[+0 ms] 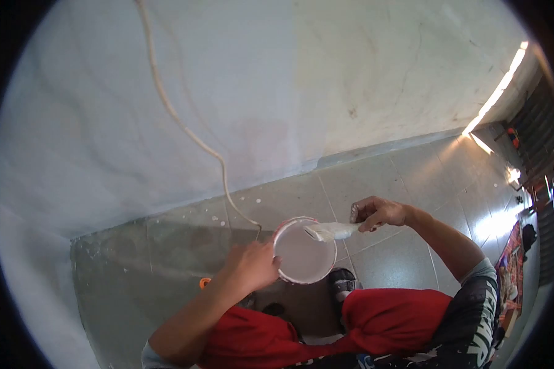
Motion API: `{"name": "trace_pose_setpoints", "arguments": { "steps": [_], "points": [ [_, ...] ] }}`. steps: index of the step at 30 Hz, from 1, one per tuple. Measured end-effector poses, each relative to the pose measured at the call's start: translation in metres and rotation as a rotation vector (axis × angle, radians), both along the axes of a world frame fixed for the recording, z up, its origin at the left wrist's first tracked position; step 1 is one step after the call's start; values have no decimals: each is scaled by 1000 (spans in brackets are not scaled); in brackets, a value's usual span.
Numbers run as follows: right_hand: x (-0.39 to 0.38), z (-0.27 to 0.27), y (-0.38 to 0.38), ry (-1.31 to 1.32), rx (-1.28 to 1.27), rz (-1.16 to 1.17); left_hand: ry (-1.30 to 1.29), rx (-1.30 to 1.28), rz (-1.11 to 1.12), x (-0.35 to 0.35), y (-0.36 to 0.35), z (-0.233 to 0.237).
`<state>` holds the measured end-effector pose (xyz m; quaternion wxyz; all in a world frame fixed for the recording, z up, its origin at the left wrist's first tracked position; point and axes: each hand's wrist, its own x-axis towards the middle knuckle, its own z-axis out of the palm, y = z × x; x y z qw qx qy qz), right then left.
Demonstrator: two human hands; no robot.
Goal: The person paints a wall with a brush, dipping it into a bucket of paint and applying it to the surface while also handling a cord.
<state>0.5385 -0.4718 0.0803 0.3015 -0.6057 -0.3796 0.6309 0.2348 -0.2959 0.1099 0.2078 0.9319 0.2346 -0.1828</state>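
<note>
A round paint bucket [306, 255] holds pale, whitish paint and sits in front of me, between my knees and the wall. My left hand [256, 261] is closed on the bucket's left rim; part of its fingers is hidden. In my right hand [377, 213] is a paintbrush [333, 231] coated in white paint, gripped by its handle. The brush lies nearly level, its bristle tip over the right side of the bucket's opening. Paint smears show on my right fingers.
A wall [228, 86] rises ahead, whiter at left, yellowish at right. A pale cable [169, 109] hangs down it towards the bucket. Paint spots dot the tiled floor [381, 175]. An orange ring-shaped thing [205, 283] lies beside my left forearm. Patterned cloth [509, 270] is at far right.
</note>
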Motion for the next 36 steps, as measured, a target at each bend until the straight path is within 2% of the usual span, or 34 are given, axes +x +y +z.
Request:
{"name": "trace_pose_setpoints", "arguments": {
  "steps": [3, 5, 7, 8, 10, 12, 13, 14, 15, 16, 18, 21, 23, 26, 28, 29, 31, 33, 36],
  "points": [
    [12, 7, 0, -18, 104, -64, -94, -45, 27, -11, -5, 39],
    [27, 8, 0, -47, 173, -72, -153, -188, 112, -20, -6, 54],
    [35, 3, 0, -62, 227, -122, -169, -163, 25, -36, 1, 59],
    [42, -10, 1, -21, 290, -187, -192, -147, -53, -45, 1, 61],
    [51, -31, 7, 20, 362, -253, -236, -107, -41, -66, -10, 60],
    [45, -58, 9, 244, 388, -486, -280, -76, -24, -79, -19, 63],
    [42, -75, 9, 249, 387, -486, -187, -143, 30, -82, -22, 68],
    [38, -93, 10, 197, 411, -594, -97, -207, 85, -83, -23, 69],
    [41, -105, 17, 134, 446, -696, -111, -196, 89, -79, -17, 67],
    [39, -119, 23, 186, 451, -786, -113, -159, 91, -79, -11, 65],
    [36, -142, 36, 198, 429, -862, -100, -126, 104, -76, -10, 66],
    [32, -141, 52, 196, 396, -989, -119, -51, 165, -65, -12, 67],
    [34, -124, 64, 185, 385, -1027, 4, -123, 258, -62, -11, 60],
    [44, -77, 77, 103, 533, -1029, 17, -68, 227, -61, -4, 49],
    [51, -49, 85, 80, 763, -1070, 16, -70, 236, -61, 5, 40],
    [54, -40, 88, 80, 761, -1078, 9, -76, 252, -60, 7, 38],
    [59, -29, 92, 186, 835, -1077, 7, -80, 247, -56, 9, 38],
    [63, -44, 97, 187, 823, -1077, -1, -82, 250, -53, 10, 39],
    [60, -93, 100, 87, 585, -1113, -3, -115, 230, -53, 12, 38]
  ]
}}
